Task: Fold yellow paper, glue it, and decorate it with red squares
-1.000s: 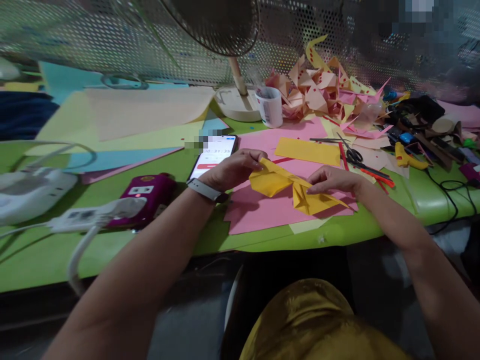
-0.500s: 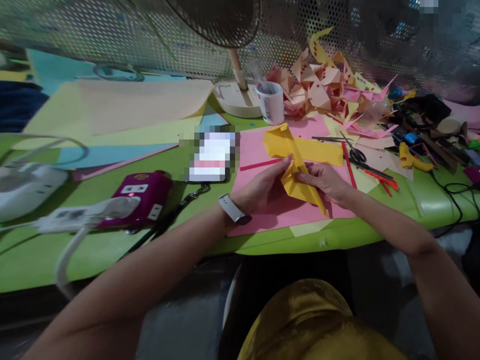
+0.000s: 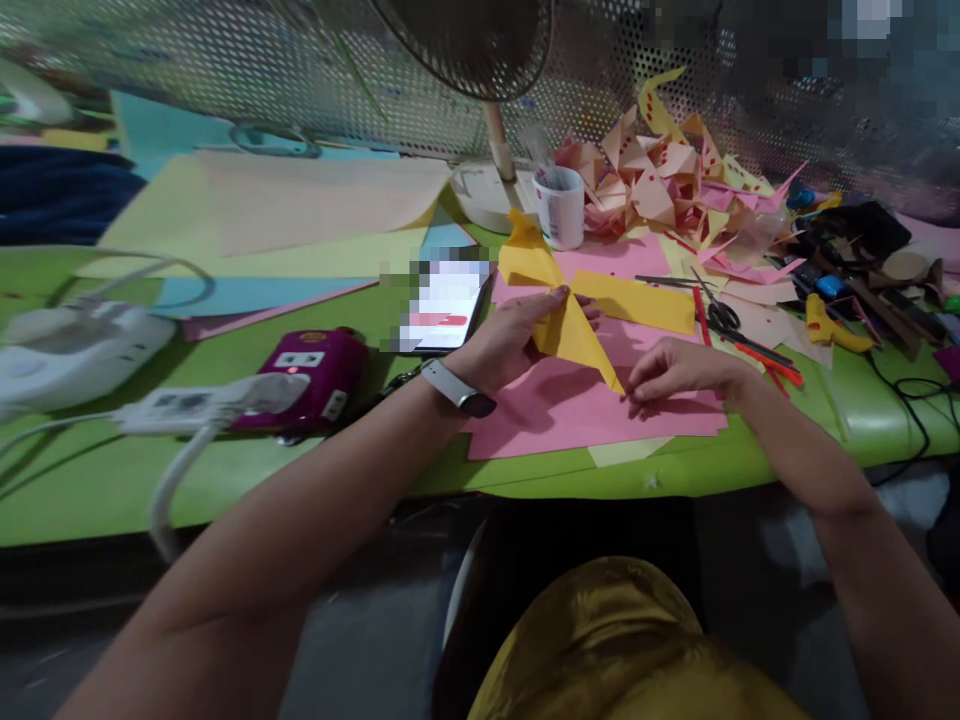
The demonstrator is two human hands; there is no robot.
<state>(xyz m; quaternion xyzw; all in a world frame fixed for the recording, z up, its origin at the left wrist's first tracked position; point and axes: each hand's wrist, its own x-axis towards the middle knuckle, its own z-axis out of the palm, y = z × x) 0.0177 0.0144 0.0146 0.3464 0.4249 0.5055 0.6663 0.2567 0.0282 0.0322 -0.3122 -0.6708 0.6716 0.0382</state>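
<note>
Yellow paper (image 3: 574, 335) turned, right hand (image 3: 675, 375) now pinching tip

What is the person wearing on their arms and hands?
Both arms are bare, no sleeves in view. Behind the left hand sits a watch with a pale grey strap and dark case. The right hand and its wrist wear nothing.

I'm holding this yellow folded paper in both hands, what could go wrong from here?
The right hand pinches the yellow folded paper at its thin lower tip, which could crumple or tear if pulled. Its far end looks close to the white cup; a swing by the left hand might tip it.
</note>
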